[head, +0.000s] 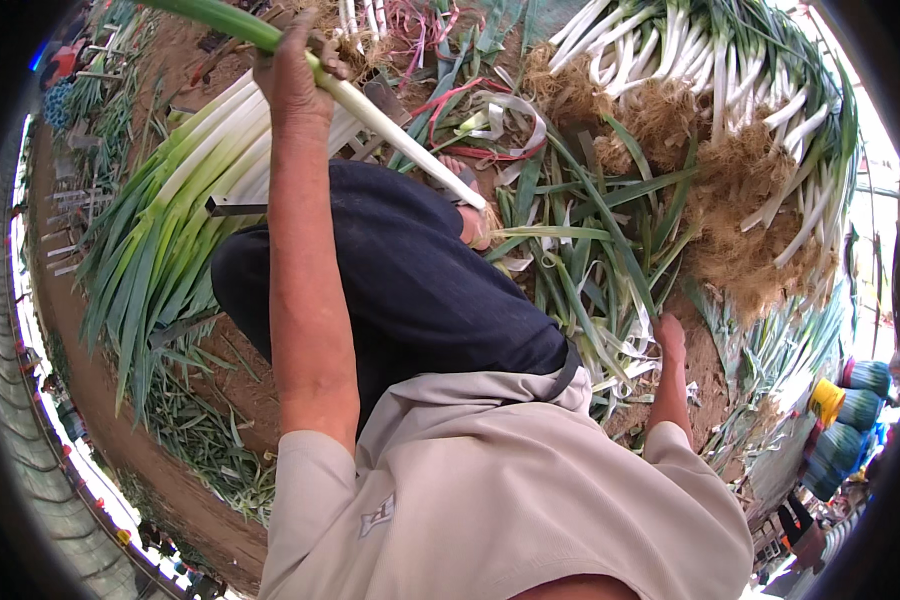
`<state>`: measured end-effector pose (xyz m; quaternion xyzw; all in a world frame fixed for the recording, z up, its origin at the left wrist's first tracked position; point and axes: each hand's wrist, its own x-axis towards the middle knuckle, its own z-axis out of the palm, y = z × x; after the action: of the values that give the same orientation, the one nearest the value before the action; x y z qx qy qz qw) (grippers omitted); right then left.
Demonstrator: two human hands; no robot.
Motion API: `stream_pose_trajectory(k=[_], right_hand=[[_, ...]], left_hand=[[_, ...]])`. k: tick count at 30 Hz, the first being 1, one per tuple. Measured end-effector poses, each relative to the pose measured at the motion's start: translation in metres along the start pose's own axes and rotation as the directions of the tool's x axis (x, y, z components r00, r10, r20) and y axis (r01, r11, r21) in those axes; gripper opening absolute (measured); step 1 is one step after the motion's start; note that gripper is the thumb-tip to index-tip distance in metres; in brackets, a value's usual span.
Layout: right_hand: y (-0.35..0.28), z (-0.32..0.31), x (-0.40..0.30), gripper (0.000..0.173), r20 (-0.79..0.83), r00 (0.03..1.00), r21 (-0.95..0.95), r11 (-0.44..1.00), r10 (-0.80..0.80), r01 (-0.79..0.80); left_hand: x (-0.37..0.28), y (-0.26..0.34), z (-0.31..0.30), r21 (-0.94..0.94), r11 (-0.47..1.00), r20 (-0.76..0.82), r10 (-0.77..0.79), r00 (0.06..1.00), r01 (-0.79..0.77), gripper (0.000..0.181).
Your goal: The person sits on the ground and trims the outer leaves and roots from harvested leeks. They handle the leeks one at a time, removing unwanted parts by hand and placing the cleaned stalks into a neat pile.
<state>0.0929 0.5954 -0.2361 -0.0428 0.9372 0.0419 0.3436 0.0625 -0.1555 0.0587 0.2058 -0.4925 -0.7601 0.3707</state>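
My left hand (pixel 300 71) is raised at the upper left, shut around a long leek (pixel 397 135). The leek slants across the view, its green part beyond my hand and its white root end down by my sandalled foot (pixel 471 199). A pale leaf strip (pixel 555 232) meets the root end. My right hand (pixel 670 334), low at the right, looks closed at the end of a long green leek leaf (pixel 630 266); its fingers are mostly hidden. Cleaned leeks (pixel 195 180) lie piled at left, beside my knee. Untrimmed leeks (pixel 690 60) with brown roots are heaped at the upper right.
Loose leaves and peelings (pixel 577 300) litter the soil between my leg and the root heap. Red and white ribbons (pixel 495 127) lie ahead. A dark metal bar (pixel 236 206) juts by my knee. A yellow container (pixel 826 403) and netted bundles (pixel 832 450) stand far right.
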Motion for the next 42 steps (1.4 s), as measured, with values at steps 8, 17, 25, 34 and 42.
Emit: stream_pose_trajectory(k=[8,17,25,34,42], right_hand=[[-0.398,-0.231,-0.082,0.077,-0.717,0.484,0.144,0.572,-0.502,0.807],[-0.482,-0.232,-0.086,0.027,-0.068,0.502,0.929,0.128,-0.862,0.346],[-0.449,-0.23,-0.099,0.039,-0.416,0.569,0.849,-0.079,-0.709,0.523],[-0.456,-0.203,-0.078,0.03,-0.601,0.604,0.675,0.072,-0.523,0.734],[-0.462,-0.207,-0.081,0.029,-0.621,0.675,0.691,0.13,-0.397,0.712]], left_hand=[[-0.05,-0.054,0.069,-0.041,0.991,-0.112,-0.127,0.986,0.124,0.019],[-0.072,-0.066,0.019,-0.316,0.836,0.493,-0.259,0.83,0.448,0.071],[-0.078,-0.07,0.046,-0.232,0.868,0.296,-0.368,0.882,0.44,0.076],[-0.084,-0.087,0.043,-0.188,0.903,0.18,-0.354,0.918,0.386,0.038],[-0.085,-0.083,0.047,-0.231,0.928,0.194,-0.251,0.948,0.293,0.033]])
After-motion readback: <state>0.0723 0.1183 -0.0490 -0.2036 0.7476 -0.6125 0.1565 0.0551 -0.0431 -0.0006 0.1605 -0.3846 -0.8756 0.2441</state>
